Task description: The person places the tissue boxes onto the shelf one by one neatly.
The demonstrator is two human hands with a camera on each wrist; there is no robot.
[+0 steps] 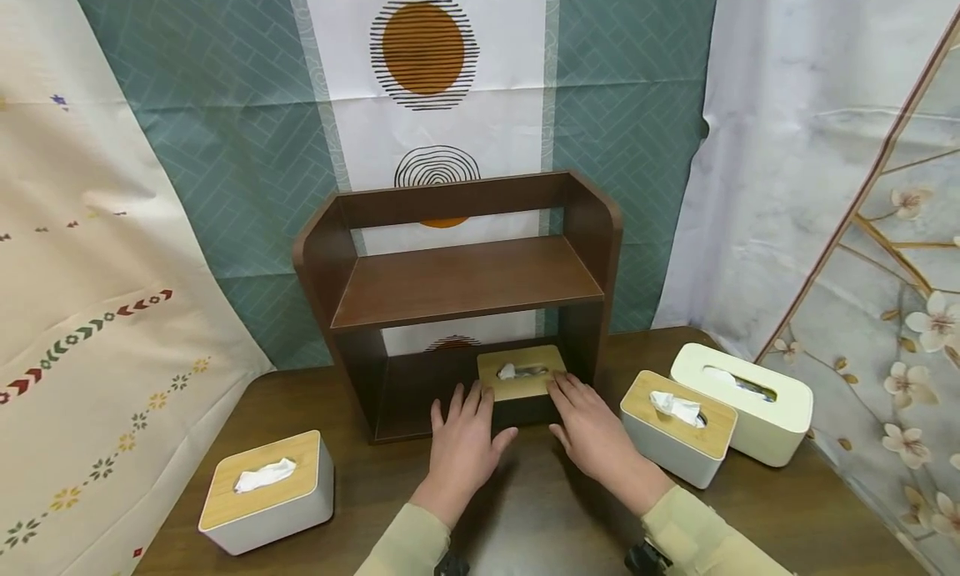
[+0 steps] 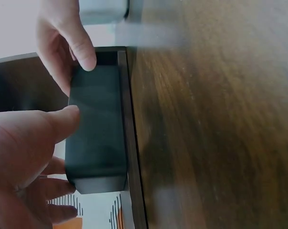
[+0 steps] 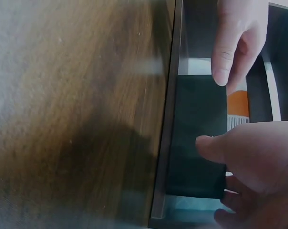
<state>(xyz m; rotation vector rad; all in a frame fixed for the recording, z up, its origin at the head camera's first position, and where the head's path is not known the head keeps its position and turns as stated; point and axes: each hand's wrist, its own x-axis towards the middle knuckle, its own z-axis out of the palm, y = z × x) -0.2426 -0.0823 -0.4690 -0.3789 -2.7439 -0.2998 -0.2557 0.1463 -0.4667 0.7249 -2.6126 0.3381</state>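
A dark green tissue box (image 1: pixel 525 411) with a light wooden lid sits on the lower level of a brown desk shelf (image 1: pixel 465 280), near its right side wall. My left hand (image 1: pixel 463 443) holds the box's left end, thumb against the front face and fingers at the top and side. At the opposite end, my right hand (image 1: pixel 596 430) grips the box in the same way. The left wrist view shows the dark front face (image 2: pixel 97 129) just behind the shelf's front edge. In the right wrist view, the right thumb lies on that face (image 3: pixel 196 109).
To the left stands a white tissue box (image 1: pixel 262 484) with a wooden lid. On the right are a grey tissue box (image 1: pixel 671 434) with a wooden lid and a longer cream one (image 1: pixel 780 426) behind it. Patterned cloths (image 1: pixel 630 101) hang around the wooden table (image 1: pixel 375 493).
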